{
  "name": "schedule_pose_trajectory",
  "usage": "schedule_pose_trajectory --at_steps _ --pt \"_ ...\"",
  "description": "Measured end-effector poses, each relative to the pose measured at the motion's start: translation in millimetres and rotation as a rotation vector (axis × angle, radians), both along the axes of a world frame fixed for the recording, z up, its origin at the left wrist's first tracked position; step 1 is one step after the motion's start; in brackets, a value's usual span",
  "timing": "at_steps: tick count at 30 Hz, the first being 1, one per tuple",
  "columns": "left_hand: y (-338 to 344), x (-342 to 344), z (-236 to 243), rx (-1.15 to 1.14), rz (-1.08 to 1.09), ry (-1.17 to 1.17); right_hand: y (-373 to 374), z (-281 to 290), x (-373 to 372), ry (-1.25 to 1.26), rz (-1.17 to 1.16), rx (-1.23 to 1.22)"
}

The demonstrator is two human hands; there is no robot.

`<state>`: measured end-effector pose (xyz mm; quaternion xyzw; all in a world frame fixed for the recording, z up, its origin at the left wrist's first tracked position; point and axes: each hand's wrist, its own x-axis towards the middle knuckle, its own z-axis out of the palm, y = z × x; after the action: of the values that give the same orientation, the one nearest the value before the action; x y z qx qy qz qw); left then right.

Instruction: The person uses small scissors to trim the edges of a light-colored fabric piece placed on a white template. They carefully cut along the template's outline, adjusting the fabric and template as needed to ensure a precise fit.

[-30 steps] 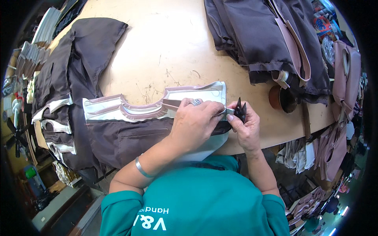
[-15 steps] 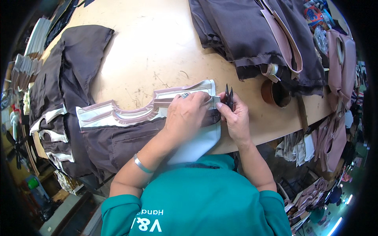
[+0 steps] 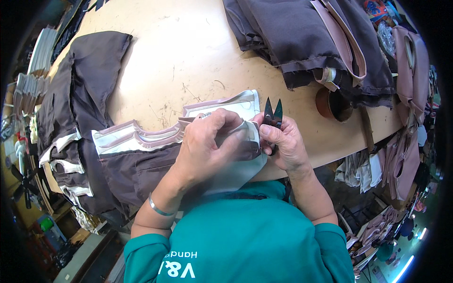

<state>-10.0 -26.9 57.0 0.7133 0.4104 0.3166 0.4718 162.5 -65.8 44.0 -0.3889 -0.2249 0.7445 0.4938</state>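
While the snips [image 3: 268, 115] sit in the right hand [image 3: 289, 144], blades up and a bit apart, that grip is closed round their body, with the thumb tip right by the end of the pink-and-white panel [image 3: 155, 137]. The left hand [image 3: 204, 148] is over that panel, thumb and fingers curled with a gap between them, but it's blurry, so can't tell if that grip has hold of the cloth.

The panel lies on the worktop [image 3: 155, 61], centre of the frame, running left to right in front of the person. Progress-wise, pink edging is in place around the curved cutout on the left half, and dark cloth [image 3: 141, 167] hangs off its lower edge. The right end looks less settled imo: it's lifted and bent between the hands, and whatever's unfinished there is too covered to tell. More dark pieces with white curved parts [image 3: 68, 166] are at far left, plus a dark pile [image 3: 278, 33] at upper right; no clue which are finished. Loose threads [image 3: 189, 90] are scattered just above the panel.

Container-wise, there's a round brown pot [image 3: 322, 101] right of centre, just below that pile, mouth visible but too dark inside to tell what it holds, if anything.
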Motion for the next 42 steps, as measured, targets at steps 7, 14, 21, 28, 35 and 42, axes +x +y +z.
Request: schedule_pose_trajectory --at_steps 7,14,21,28,35,42 --pt "-5 6 11 0.110 0.031 0.227 -6 11 -7 -0.418 0.024 0.190" --pt "-2 0 2 0.001 -0.006 0.062 -9 2 -9 -0.285 -0.033 0.095" --pt "2 0 7 -0.175 -0.025 -0.007 -6 5 -9 -0.166 -0.052 0.013" --pt "-3 2 -3 -0.053 0.021 -0.056 -3 9 -10 -0.325 -0.047 0.065" --pt "-4 0 0 0.155 0.021 0.052 0 -1 -9 -0.075 -0.015 -0.074" --pt "6 -4 16 -0.103 0.060 0.087 -3 10 -20 -0.361 -0.050 0.133"
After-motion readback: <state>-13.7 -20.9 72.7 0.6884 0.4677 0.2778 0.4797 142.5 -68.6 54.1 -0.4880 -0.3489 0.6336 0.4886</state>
